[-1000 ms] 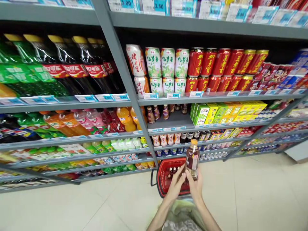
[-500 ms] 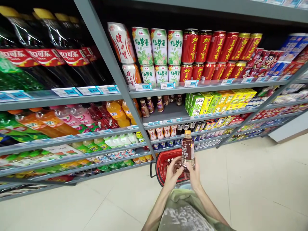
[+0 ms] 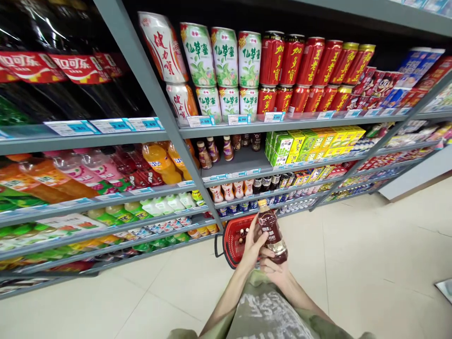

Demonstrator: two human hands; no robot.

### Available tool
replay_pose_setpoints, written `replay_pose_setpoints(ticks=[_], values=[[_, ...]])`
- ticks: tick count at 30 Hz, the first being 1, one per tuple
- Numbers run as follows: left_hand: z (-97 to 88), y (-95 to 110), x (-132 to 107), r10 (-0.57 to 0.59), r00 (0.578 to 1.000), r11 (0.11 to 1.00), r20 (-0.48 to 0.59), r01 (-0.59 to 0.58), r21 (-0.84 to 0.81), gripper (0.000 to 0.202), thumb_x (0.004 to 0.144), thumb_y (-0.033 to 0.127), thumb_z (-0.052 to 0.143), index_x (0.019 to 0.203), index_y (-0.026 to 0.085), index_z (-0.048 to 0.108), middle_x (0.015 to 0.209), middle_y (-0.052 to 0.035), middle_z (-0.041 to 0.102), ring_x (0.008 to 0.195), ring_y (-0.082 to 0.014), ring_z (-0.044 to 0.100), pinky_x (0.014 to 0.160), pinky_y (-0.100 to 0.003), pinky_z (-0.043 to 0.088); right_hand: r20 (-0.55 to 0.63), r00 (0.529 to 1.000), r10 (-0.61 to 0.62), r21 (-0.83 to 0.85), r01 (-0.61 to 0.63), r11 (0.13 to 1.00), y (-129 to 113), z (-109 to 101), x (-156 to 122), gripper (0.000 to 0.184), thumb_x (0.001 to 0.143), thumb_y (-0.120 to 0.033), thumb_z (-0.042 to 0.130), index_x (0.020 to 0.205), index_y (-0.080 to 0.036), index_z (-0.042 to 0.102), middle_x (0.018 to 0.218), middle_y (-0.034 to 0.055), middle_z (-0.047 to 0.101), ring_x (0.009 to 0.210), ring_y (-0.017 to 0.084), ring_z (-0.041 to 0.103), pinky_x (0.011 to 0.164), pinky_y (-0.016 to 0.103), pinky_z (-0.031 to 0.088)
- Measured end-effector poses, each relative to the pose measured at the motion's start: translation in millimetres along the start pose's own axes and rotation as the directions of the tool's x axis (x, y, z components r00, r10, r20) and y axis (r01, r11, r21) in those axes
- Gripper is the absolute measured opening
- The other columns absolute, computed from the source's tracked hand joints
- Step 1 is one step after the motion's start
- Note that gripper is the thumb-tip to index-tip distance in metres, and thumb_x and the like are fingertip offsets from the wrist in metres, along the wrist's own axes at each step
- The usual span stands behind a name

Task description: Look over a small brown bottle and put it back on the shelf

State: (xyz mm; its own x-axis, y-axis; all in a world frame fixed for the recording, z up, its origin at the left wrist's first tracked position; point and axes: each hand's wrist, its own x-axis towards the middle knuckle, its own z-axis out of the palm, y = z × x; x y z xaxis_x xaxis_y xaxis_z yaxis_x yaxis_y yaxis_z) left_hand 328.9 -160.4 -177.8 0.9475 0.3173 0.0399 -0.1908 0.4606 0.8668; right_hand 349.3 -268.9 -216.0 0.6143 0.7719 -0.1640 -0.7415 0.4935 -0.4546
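Note:
A brown drink bottle (image 3: pixel 271 228) with a yellow cap is held in front of my body, tilted with its cap toward the upper left. My left hand (image 3: pixel 253 244) wraps around its left side, thumb across the label. Lower down, the fingers of my right hand (image 3: pixel 274 270) curl against the bottle near its base; part of their grip is hidden. Behind my left hand, a red shopping basket (image 3: pixel 230 247) with a black handle stands on the floor by the shelves. Several small bottles (image 3: pixel 242 235) lie inside it, partly covered by my hand.
Grey shelving (image 3: pixel 155 80) runs across the view, stocked with drink cans (image 3: pixel 226 59), cola bottles (image 3: pixel 76 70) and juice cartons (image 3: pixel 314 143). Small brown bottles (image 3: pixel 228 148) stand on a middle shelf. Pale floor tiles (image 3: pixel 353 263) stretch to the right, near a white cabinet-like block (image 3: pixel 409 176).
The bottle has turned from upright to tilted, its base swinging right. My right hand has shifted from its right side to below its base. The view has moved slightly.

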Motion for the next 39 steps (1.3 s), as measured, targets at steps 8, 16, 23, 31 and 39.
replay_pose_setpoints(ticks=[8, 16, 23, 31, 39], values=[[4.9, 5, 1, 0.050, 0.999, 0.998, -0.005, -0.049, 0.047, 0.095, 0.085, 0.043, 0.082, 0.163, 0.027, 0.031, 0.158, -0.0135, 0.048, 0.146, -0.0331, 0.045, 0.119, -0.043, 0.044, 0.020, 0.996, -0.084, -0.040, 0.085, 0.996, 19, -24, 3, 0.017, 0.096, -0.032, 0.060, 0.084, -0.019, 0.060, 0.054, -0.0151, 0.021, 0.035, -0.005, -0.015, 0.036, 0.012, -0.011], [-1.3, 9, 2, 0.028, 0.997, 0.996, -0.069, -0.022, 0.082, 0.091, 0.086, 0.051, 0.079, 0.161, 0.026, 0.036, 0.158, -0.0114, 0.049, 0.147, -0.0324, 0.044, 0.124, -0.043, 0.038, 0.033, 0.993, 0.112, 0.103, -0.115, 0.988, -1, -2, 3, 0.028, 0.086, -0.043, 0.072, 0.083, -0.018, 0.059, 0.063, -0.0084, 0.043, 0.041, -0.001, 0.009, 0.035, 0.009, -0.002], [-13.1, -3, 7, -0.100, 0.979, 0.993, -0.180, 0.109, 0.042, 0.100, 0.081, 0.061, 0.081, 0.162, 0.024, 0.035, 0.148, -0.0128, 0.059, 0.125, -0.0334, 0.065, 0.112, -0.047, 0.052, -0.184, 0.968, 0.173, -0.068, -0.188, 0.980, -10, 7, 7, 0.066, 0.076, -0.073, 0.072, 0.101, -0.013, 0.068, 0.083, 0.0079, 0.068, 0.057, 0.015, 0.055, 0.043, 0.022, 0.036], [-15.7, -9, 9, -0.087, 0.967, 0.995, -0.240, 0.094, 0.017, 0.087, 0.079, 0.062, 0.082, 0.152, 0.025, 0.052, 0.150, -0.0107, 0.058, 0.142, -0.0340, 0.051, 0.120, -0.047, 0.044, -0.264, 0.957, -0.123, -0.322, 0.033, 0.946, -1, 6, 2, 0.067, 0.081, -0.047, 0.081, 0.138, -0.025, 0.054, 0.112, 0.0078, 0.072, 0.072, 0.018, 0.065, 0.051, 0.024, 0.043], [-24.8, -2, 10, -0.019, 0.987, 0.988, -0.157, 0.042, 0.148, 0.075, 0.086, 0.054, 0.079, 0.148, 0.019, 0.055, 0.145, -0.0131, 0.062, 0.136, -0.0327, 0.057, 0.118, -0.046, 0.044, -0.282, 0.890, -0.357, -0.570, 0.144, 0.809, 8, -1, 8, 0.074, 0.071, -0.050, 0.087, 0.134, -0.026, 0.059, 0.125, 0.0076, 0.072, 0.108, 0.027, 0.070, 0.091, 0.041, 0.058]])
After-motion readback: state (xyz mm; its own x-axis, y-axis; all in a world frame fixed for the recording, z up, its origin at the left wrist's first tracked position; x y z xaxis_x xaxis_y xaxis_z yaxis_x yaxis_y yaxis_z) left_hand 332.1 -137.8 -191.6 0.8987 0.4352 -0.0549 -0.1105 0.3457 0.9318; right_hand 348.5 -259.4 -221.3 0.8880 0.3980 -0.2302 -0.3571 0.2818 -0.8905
